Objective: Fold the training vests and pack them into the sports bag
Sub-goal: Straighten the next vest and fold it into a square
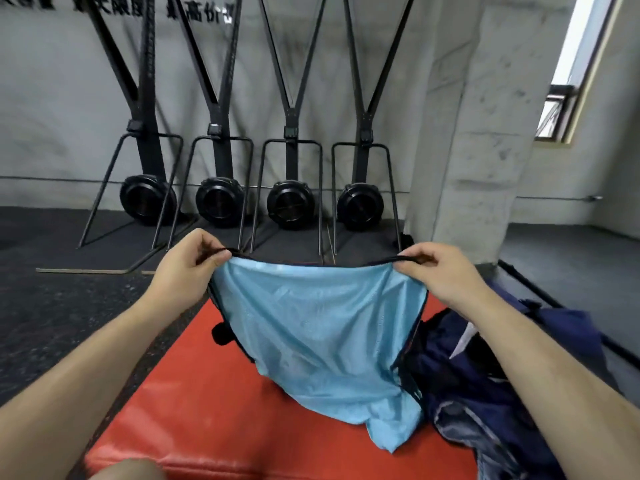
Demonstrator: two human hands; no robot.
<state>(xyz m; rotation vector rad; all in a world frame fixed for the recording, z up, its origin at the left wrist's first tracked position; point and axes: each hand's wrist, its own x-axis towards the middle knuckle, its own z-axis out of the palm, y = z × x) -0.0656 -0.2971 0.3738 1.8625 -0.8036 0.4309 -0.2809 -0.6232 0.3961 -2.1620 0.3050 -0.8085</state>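
A red padded mat [194, 420] is filling the lower middle of the frame, and a light blue mesh training vest [318, 327] is hanging over it in the centre, its lower tip trailing onto the mat. At lower right a navy fabric heap [485, 393] is lying just beside the vest; whether it is the sports bag or more vests I cannot tell.

The left hand [188, 268] and the right hand [440, 275] are each pinching the vest's black-trimmed top edge with curled fingers, stretching it between them.

The vest is looking very light, thin and limp, likely slippery, so it is probably going to sag and slide out of a fold. The bound black edging is seeming the firmest place to hold, at the corners.
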